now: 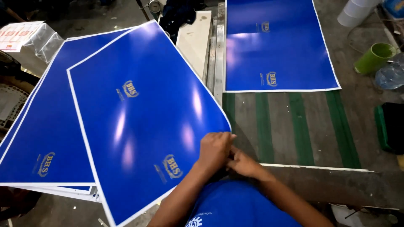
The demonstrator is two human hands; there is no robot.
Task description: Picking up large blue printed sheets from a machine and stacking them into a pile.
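Hands: your left hand (214, 149) and right hand (244, 164) pinch the blue sheet (143, 113)'s 5 o'clock corner
Grip: keep it light, avoid creasing

The fingertips of the right hand (244, 163) are hidden behind the left hand (214, 149). The lower sheets of the stack of glossy blue white-bordered sheets (38, 143) are covered by the top glossy blue sheet (143, 117), and the black bag with green trim (391, 128) is cut off by the right edge.
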